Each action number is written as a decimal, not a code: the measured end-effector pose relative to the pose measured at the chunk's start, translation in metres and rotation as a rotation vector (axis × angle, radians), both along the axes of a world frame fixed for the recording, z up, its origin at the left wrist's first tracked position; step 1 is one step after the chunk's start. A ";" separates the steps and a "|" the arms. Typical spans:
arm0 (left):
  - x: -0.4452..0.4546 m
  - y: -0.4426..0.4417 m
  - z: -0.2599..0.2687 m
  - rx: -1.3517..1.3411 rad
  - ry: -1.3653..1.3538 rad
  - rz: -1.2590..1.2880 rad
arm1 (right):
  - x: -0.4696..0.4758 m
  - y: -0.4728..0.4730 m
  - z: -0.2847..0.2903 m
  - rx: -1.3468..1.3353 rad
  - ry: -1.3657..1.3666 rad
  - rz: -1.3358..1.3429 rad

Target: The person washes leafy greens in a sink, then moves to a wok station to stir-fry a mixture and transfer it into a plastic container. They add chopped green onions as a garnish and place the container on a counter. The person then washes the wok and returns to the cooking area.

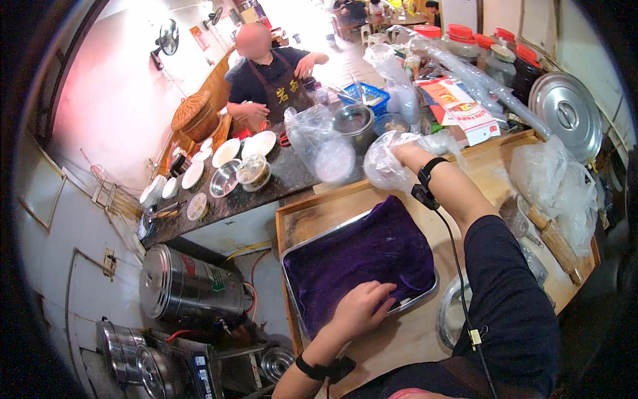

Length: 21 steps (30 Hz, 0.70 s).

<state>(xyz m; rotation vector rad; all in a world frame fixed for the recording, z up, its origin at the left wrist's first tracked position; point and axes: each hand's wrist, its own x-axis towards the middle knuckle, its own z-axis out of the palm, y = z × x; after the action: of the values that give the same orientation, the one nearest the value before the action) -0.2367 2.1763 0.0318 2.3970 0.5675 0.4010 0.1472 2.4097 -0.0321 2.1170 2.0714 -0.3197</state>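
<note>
A purple cloth (359, 254) covers a shallow metal tray (434, 285) on the wooden board. Over the cloth's lower edge is my left hand (363, 305), fingers apart and nothing held; whether it touches the cloth is unclear. My right arm reaches across the board, and my right hand (400, 149) is largely hidden in a crumpled clear plastic bag (381, 167) at the board's far edge, so its grip does not show. Left of it, on the counter, stands another clear bag with white round items (334, 162). A metal pot (354, 124) is behind the bags.
A wooden rolling pin (556, 244) and a plastic bag (558, 184) lie at the right. Bowls and plates (225, 154) line the stone counter (279, 192). Across it stands a person in an apron (281, 85). A large steel container (192, 282) is at lower left.
</note>
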 end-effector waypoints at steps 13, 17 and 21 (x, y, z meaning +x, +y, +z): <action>-0.041 0.008 -0.022 -0.041 0.041 0.143 | -0.026 0.029 0.017 0.181 0.075 -0.065; -0.030 0.010 -0.016 -0.015 -0.035 0.177 | -0.014 -0.014 0.034 0.328 0.214 -0.073; 0.010 0.025 0.001 -0.006 -0.282 0.311 | -0.014 -0.090 0.065 0.544 0.418 -0.023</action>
<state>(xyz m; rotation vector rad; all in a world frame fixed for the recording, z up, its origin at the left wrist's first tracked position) -0.2262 2.2016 0.0333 2.1953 0.8086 0.8540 0.1333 2.3198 0.0330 2.5529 2.6106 -0.2345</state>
